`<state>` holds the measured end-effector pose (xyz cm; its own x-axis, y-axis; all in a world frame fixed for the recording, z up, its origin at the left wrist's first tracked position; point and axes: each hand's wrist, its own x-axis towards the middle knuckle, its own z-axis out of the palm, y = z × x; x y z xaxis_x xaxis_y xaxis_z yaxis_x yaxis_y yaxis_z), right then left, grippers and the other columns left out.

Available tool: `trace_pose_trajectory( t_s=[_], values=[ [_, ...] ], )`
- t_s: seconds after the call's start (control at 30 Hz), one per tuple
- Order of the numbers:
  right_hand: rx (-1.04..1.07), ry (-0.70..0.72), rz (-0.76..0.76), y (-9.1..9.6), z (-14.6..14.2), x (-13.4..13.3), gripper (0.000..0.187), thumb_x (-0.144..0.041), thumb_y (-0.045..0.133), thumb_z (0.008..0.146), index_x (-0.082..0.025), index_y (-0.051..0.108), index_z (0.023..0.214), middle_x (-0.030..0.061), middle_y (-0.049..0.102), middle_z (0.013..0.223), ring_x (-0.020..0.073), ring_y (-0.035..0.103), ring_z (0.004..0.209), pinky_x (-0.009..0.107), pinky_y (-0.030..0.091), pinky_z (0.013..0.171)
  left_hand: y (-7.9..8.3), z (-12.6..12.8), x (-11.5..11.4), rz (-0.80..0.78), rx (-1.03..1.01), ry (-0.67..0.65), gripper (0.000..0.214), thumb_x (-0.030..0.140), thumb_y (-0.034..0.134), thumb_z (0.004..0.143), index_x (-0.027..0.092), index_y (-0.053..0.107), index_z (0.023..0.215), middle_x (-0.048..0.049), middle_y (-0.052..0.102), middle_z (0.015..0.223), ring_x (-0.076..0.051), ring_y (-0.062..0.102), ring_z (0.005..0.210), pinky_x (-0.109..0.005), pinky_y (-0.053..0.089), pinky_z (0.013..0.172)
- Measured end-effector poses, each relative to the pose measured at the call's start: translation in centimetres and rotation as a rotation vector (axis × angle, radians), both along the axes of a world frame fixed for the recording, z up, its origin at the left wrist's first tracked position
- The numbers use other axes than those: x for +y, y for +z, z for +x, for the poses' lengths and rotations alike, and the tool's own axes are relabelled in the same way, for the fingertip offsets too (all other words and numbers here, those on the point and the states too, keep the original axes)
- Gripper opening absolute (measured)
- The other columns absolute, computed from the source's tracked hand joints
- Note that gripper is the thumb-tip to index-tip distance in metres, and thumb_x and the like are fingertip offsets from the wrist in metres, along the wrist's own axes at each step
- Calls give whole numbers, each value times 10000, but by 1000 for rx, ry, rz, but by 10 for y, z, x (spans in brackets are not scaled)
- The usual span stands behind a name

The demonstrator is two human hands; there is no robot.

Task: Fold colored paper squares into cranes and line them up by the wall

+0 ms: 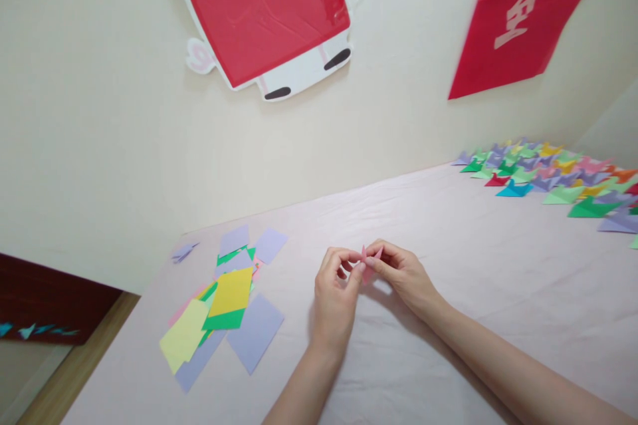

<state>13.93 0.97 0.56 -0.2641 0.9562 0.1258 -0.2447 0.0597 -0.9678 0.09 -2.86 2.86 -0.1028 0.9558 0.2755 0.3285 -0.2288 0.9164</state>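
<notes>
Between my two hands is a small pink origami piece point(367, 273), folded with two thin points sticking up. The thumb and fingertips of my left hand point(337, 277) pinch its left side. On the other side, my right hand point(396, 269) grips it, thumb pressed toward the fingers. Part of the folded paper is hidden behind the fingertips. Both hands are just over the middle of the pale cloth-covered surface point(319, 219). To the left of my hands lies a loose pile of coloured square papers point(232, 292) in yellow, green and purple.
Rows of folded paper cranes point(563, 193) in many colours stand at the right rear. A small folded purple paper point(184, 252) lies by the left edge. The wall behind carries a red cartoon board point(269, 6) and a red poster point(528, 19).
</notes>
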Motion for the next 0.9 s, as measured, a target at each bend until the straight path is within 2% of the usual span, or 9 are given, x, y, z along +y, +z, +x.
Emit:
trace_pose_trajectory(
  t_s=[0.23, 0.47, 0.63, 0.9],
  values=[
    [-16, -30, 23, 0, 0, 0, 249, -399, 722, 783, -190, 630, 685, -3, 626, 719, 155, 562, 692, 290, 436, 680, 2, 2, -1, -3, -35, 17, 65, 257, 601, 889, 204, 618, 854, -3, 600, 863, -146, 533, 774, -251, 406, 696],
    [-38, -54, 62, -3, 1, 1, 214, -367, 710, 798, -197, 635, 694, -3, 613, 735, 150, 551, 688, 278, 427, 655, 1, 2, 0, -16, -32, -3, 75, 231, 603, 871, 197, 624, 808, -6, 613, 835, -154, 548, 786, -261, 405, 706],
    [-102, -125, 167, -4, 2, 1, 194, -381, 710, 801, -198, 699, 739, 8, 592, 745, 162, 546, 707, 281, 423, 636, -1, 1, 1, -67, -44, -37, 84, 251, 607, 867, 191, 642, 820, -13, 629, 838, -159, 564, 800, -259, 406, 706],
    [-240, -138, 368, 3, 4, -2, 170, -358, 663, 872, -213, 718, 802, 19, 596, 767, 170, 569, 743, 280, 454, 671, -3, 1, 0, -56, -117, 28, 116, 284, 661, 827, 189, 623, 772, 0, 613, 789, -145, 528, 727, -255, 395, 687]
  ],
)
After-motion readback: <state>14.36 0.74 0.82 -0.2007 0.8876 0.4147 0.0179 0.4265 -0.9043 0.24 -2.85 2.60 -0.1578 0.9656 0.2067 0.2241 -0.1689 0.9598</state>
